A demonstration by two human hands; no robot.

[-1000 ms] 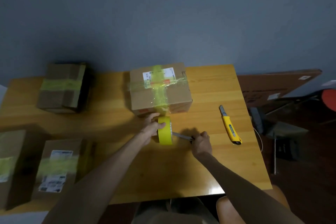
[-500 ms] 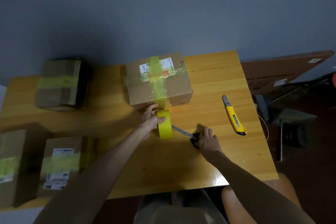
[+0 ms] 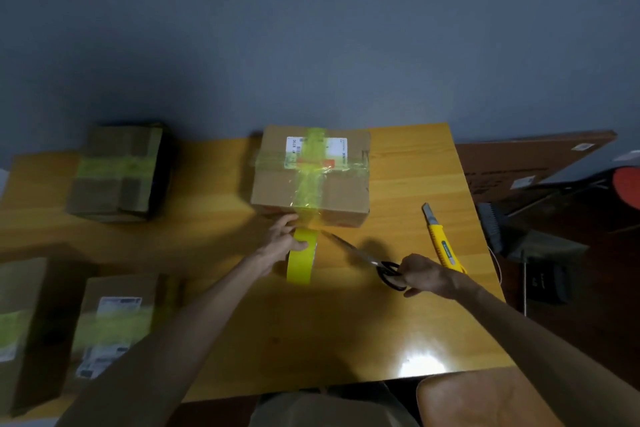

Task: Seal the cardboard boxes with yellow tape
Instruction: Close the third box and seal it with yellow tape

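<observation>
A cardboard box (image 3: 277, 184) with a white label sits at the table's far middle, with a strip of yellow tape running over its top and down its near face. A roll of yellow tape (image 3: 300, 262) stands on edge just in front of it, and my left hand (image 3: 282, 243) grips the roll from the left. My right hand (image 3: 424, 276) holds black-handled scissors (image 3: 360, 255). Their blades point up-left toward the tape between roll and box.
A yellow utility knife (image 3: 441, 239) lies on the wooden table (image 3: 346, 322) to the right. Taped boxes stand at the far left (image 3: 117, 172) and near left (image 3: 107, 322), another at the left edge (image 3: 17, 329). A brown chair seat (image 3: 485, 399) is at the bottom right.
My right hand has drawn back to the right along the table with the scissors. The blades now reach further toward the box. My left hand stays on the roll.
</observation>
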